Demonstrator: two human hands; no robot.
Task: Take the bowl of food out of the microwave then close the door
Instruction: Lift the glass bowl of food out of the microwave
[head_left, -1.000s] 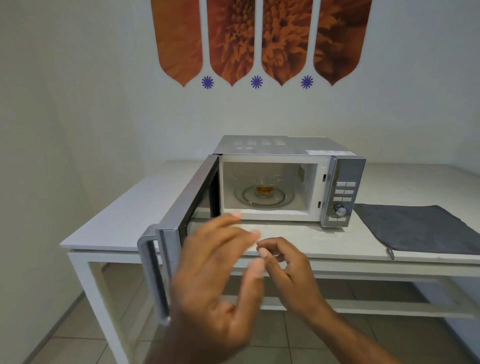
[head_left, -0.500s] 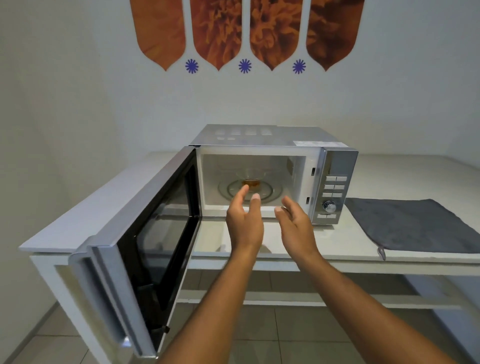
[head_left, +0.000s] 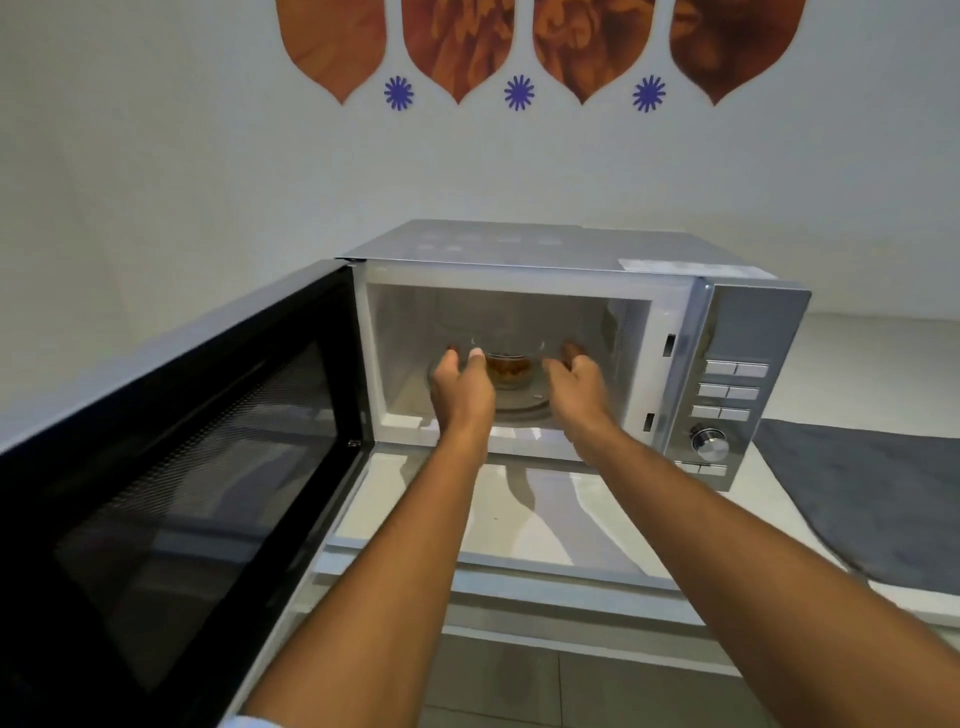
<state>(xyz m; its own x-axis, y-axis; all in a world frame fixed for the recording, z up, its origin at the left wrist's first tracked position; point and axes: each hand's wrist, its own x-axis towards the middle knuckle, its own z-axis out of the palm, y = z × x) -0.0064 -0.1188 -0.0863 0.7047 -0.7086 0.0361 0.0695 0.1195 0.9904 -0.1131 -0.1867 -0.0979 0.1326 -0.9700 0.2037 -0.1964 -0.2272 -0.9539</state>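
Observation:
A clear glass bowl (head_left: 509, 371) with brown food rests on the glass turntable (head_left: 524, 408) inside the silver microwave (head_left: 748, 332). The microwave door (head_left: 208, 441) is swung wide open to the left, its dark window facing me. Both my hands are inside the cavity. My left hand (head_left: 460, 382) is cupped at the bowl's left side and my right hand (head_left: 574, 376) at its right side, fingers apart and curved around it. I cannot tell whether the fingers touch the glass. The bowl's lower edges are hidden behind my hands.
The microwave stands on a white table (head_left: 519, 519) against a white wall. A dark grey cloth (head_left: 872, 499) lies on the table to the right of the microwave. The control panel with buttons and a knob (head_left: 709, 443) is on the microwave's right front.
I have moved closer. Both hands went forward from in front of the microwave opening into the cavity and now flank the bowl. The door stays wide open.

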